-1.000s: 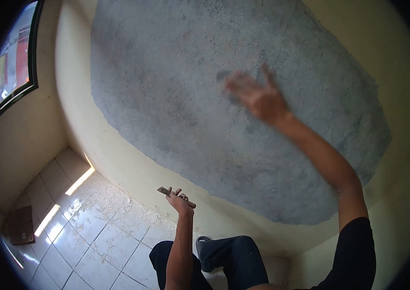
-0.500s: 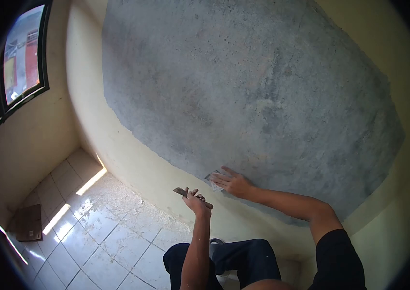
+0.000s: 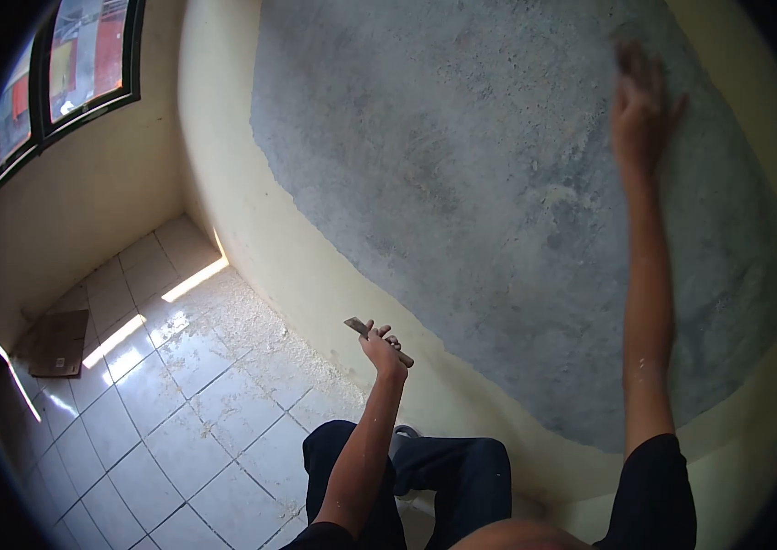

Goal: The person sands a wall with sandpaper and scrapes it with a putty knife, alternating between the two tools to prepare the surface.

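Note:
My left hand is closed around a short, flat scraper, held out in front of the lower wall. Its flat end points up and left, and its other end pokes out below my fingers. My right hand reaches up to the upper right of the rough grey patch on the wall. Its fingers are stretched and spread apart, partly blurred, with the back of the hand towards me. Whether a sheet lies under the fingertips I cannot make out.
Cream paint borders the grey patch. Pale dust and crumbs lie on the white floor tiles along the wall's foot. A brown cardboard piece rests at the left, below a dark-framed window.
My right hand has swept from the patch's lower edge, where it pressed a pale sheet, up to the upper right. My left hand keeps the scraper and has shifted slightly; the view has turned.

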A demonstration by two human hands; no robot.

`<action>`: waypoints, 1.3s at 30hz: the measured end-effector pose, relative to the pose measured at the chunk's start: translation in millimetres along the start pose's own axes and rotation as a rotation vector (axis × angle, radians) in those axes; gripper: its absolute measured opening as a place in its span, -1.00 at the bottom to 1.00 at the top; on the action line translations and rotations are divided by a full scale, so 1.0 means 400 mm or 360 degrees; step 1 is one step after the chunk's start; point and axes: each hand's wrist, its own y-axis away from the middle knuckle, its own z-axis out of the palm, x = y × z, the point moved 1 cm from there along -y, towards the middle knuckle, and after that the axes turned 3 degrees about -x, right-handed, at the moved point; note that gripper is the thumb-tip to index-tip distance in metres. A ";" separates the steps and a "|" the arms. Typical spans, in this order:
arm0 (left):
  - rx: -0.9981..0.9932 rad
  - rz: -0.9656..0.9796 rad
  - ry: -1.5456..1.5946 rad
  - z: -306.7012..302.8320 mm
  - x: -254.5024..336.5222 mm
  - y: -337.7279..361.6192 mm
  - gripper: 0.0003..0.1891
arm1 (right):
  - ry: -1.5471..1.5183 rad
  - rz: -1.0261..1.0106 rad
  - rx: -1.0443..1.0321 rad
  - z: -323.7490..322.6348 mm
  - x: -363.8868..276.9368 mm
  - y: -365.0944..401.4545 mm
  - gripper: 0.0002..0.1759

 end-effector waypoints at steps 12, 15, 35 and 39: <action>-0.0096 0.0153 -0.0196 -0.018 0.006 0.044 -0.54 | -0.0996 -0.1484 -0.0889 -0.053 -0.331 0.594 -0.40; -0.0034 0.0122 -0.0172 -0.025 0.011 0.019 -0.54 | -0.0138 -0.1000 -0.0483 -0.047 -0.120 0.180 -0.41; -0.0117 0.0045 -0.0125 0.006 -0.034 0.078 -0.49 | -0.0533 -0.1396 -0.0824 -0.062 -0.268 0.598 -0.23; -0.0049 -0.0061 -0.0172 -0.002 -0.049 0.068 -0.55 | 0.0538 -0.0885 -0.0275 0.000 0.069 0.016 -0.44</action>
